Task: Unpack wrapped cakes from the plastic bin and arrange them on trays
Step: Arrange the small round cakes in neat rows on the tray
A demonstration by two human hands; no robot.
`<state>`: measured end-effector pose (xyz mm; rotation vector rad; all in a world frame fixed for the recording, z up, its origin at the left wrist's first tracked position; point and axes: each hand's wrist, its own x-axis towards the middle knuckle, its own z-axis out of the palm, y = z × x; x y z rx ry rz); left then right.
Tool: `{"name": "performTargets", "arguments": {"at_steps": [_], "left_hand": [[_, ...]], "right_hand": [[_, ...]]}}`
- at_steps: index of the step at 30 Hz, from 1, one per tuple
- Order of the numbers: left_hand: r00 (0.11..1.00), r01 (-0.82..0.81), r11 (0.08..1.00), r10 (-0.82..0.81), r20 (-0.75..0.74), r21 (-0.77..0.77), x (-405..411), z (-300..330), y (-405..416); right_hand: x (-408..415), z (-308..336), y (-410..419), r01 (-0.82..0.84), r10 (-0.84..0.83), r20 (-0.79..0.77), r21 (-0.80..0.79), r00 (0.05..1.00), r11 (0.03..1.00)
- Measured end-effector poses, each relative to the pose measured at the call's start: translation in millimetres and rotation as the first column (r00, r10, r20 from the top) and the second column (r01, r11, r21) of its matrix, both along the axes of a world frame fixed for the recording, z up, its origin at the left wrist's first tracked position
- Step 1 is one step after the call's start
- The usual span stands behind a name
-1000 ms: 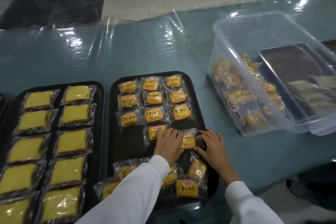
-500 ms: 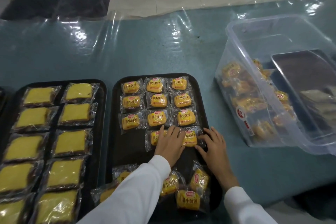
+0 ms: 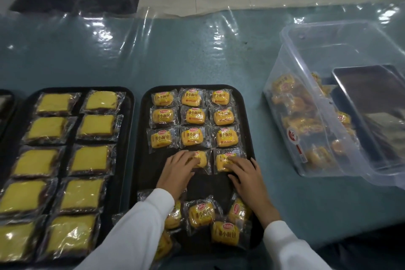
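In the head view, the risk was that the two cakes under the hands could slide and disturb the neat rows above on the middle tray (image 3: 252,136), because the wrappers look slippery. The left hand (image 3: 178,169) lay flat, fingers straight, on one wrapped cake (image 3: 200,159). The right hand (image 3: 245,172) pressed another cake (image 3: 223,159) likewise. Neither hand gripped anything. The plastic bin (image 3: 311,85), at the right of the frame, had more cakes inside.

Left hand (image 3: 178,169) and right hand (image 3: 245,173) pressing wrapped cakes (image 3: 225,161) flat on black tray (image 3: 143,160), clear bin (image 3: 324,116) right
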<state>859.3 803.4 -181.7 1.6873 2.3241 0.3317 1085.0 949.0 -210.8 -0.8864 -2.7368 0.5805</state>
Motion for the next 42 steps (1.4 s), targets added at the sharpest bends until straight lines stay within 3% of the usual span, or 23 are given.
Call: {"name": "performTargets", "arguments": {"at_steps": [7,13,21,25,33,42], "left_hand": [[0.993,-0.005,0.999,0.001,0.117,0.037,-2.6,-9.9,-4.9],[0.993,0.027,0.994,-0.039,0.110,0.108,-5.8,-5.3,-19.1],[0.934,-0.283,0.955,0.253,0.254,0.088,-19.9,6.6,-78.4],[0.905,-0.349,0.935,0.320,0.281,0.061,-20.0,16.2,-112.1],[0.831,-0.493,0.870,0.464,0.306,0.021,-14.7,24.9,-156.2],[0.770,-0.581,0.813,0.564,0.298,-0.035,-12.5,28.0,-192.8]], "right_hand": [[-9.1,2.4,8.2,0.006,-0.006,-0.002,-0.050,1.000,0.999],[-7.6,12.5,-2.9,0.054,-0.054,0.001,-0.105,0.999,0.993],[-18.8,46.4,-37.6,0.005,-0.023,-0.106,-0.165,0.994,0.986],[-37.2,61.1,-66.7,-0.077,0.057,-0.090,-0.239,0.994,0.968],[-76.4,55.8,-109.5,-0.314,0.338,0.073,-0.224,0.938,0.923],[-86.6,40.5,-132.4,-0.312,0.393,0.266,-0.299,0.880,0.902]]}}
